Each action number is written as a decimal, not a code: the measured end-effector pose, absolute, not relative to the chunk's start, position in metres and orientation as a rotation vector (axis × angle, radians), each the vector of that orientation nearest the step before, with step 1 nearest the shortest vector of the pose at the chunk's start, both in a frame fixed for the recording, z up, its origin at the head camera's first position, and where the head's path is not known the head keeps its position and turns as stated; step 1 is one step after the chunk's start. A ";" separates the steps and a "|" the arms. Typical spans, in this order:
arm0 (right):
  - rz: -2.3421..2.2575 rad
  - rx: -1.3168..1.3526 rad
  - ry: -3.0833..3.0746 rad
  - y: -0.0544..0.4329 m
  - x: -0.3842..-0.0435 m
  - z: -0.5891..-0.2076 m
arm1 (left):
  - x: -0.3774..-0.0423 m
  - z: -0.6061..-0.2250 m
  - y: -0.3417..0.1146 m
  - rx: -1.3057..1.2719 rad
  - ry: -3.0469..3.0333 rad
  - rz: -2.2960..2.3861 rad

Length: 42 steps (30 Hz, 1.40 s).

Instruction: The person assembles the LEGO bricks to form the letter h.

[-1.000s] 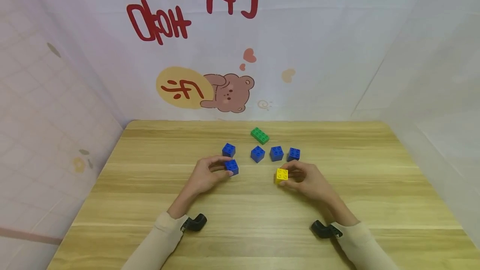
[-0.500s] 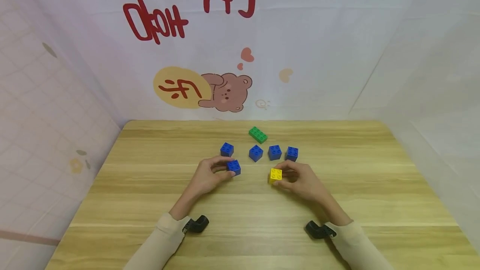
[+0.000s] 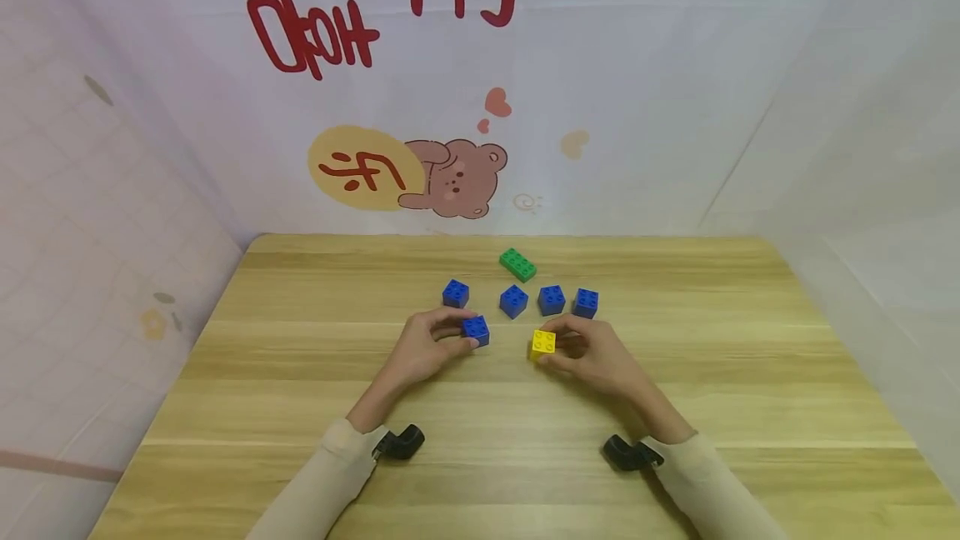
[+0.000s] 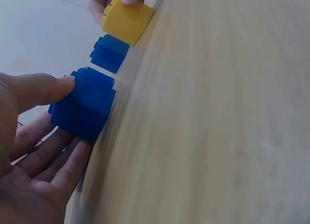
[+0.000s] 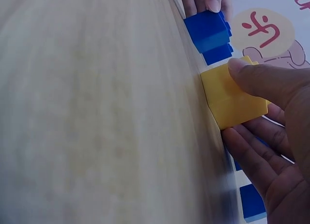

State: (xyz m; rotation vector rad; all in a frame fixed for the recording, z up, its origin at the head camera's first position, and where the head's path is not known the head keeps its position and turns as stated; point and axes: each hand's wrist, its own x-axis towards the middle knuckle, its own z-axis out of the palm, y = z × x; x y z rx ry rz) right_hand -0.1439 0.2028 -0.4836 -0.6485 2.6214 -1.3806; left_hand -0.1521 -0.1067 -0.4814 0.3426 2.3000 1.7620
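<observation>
My left hand point(image 3: 424, 347) pinches a blue building brick point(image 3: 476, 331) between thumb and fingers, studs facing up. Across a short gap, my right hand point(image 3: 594, 355) holds a yellow building brick point(image 3: 543, 344) the same way, also studs up. In the left wrist view the thumb lies on the near face of the blue brick point(image 4: 85, 104), with the fingers beneath and behind it. The right wrist view has the thumb pressed on the yellow brick point(image 5: 233, 96), close over the tabletop. The two held bricks are apart from each other.
Behind the hands several blue bricks stand in a loose row, from the left one point(image 3: 456, 293) to the right one point(image 3: 586, 302). Farther back lies a longer green brick point(image 3: 517, 264). The wooden table point(image 3: 480, 473) ends at a printed wall cloth point(image 3: 637, 107).
My right hand has moved left with the yellow brick, and my left hand has shifted slightly right with the blue one. The gap between the two held bricks has narrowed.
</observation>
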 end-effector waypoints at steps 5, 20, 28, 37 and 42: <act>-1.361 -0.662 2.623 0.198 -0.146 -0.483 | -0.151 -0.479 -0.103 0.337 2.301 1.752; -1.348 -0.717 2.660 0.189 -0.150 -0.480 | -0.150 -0.480 -0.087 0.400 2.317 1.750; -1.333 -0.693 2.653 0.189 -0.153 -0.475 | -0.150 -0.483 -0.081 0.430 2.347 1.706; -1.340 -0.712 2.665 0.186 -0.155 -0.462 | -0.152 -0.487 -0.074 0.466 2.275 1.724; -1.362 -0.774 2.678 0.183 -0.155 -0.453 | -0.153 -0.487 -0.071 0.486 2.257 1.738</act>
